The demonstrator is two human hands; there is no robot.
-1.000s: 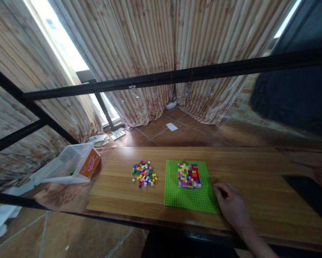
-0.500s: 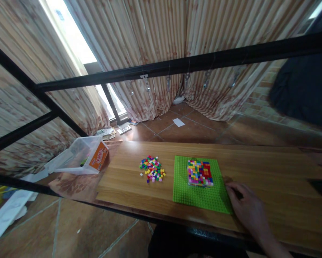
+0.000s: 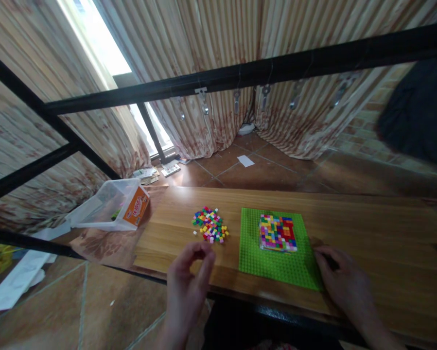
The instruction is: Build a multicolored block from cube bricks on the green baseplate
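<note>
My left hand (image 3: 191,272) is raised over the table's front edge, just in front of a pile of small colourful toy bricks (image 3: 213,226). Its thumb and forefinger curl together in a pinch; anything between the tips is too small or blurred to make out. My right hand (image 3: 340,272) rests on the table against the right edge of a green studded baseplate (image 3: 276,267). Its fingers are curled, and what they hold, if anything, is hidden. On the baseplate stands a low square block of multicoloured bricks (image 3: 276,233), with a red patch at its right.
The wooden table (image 3: 378,233) carries all this. A clear plastic box (image 3: 112,204) with an orange label lies at the left. A black metal rail (image 3: 218,82) with hanging clips crosses in front of the curtains (image 3: 218,39). Papers (image 3: 245,161) lie on the tiled floor.
My left hand has come into view from below, near the brick pile. My right hand stays at the baseplate's edge. The whole view has shifted slightly.
</note>
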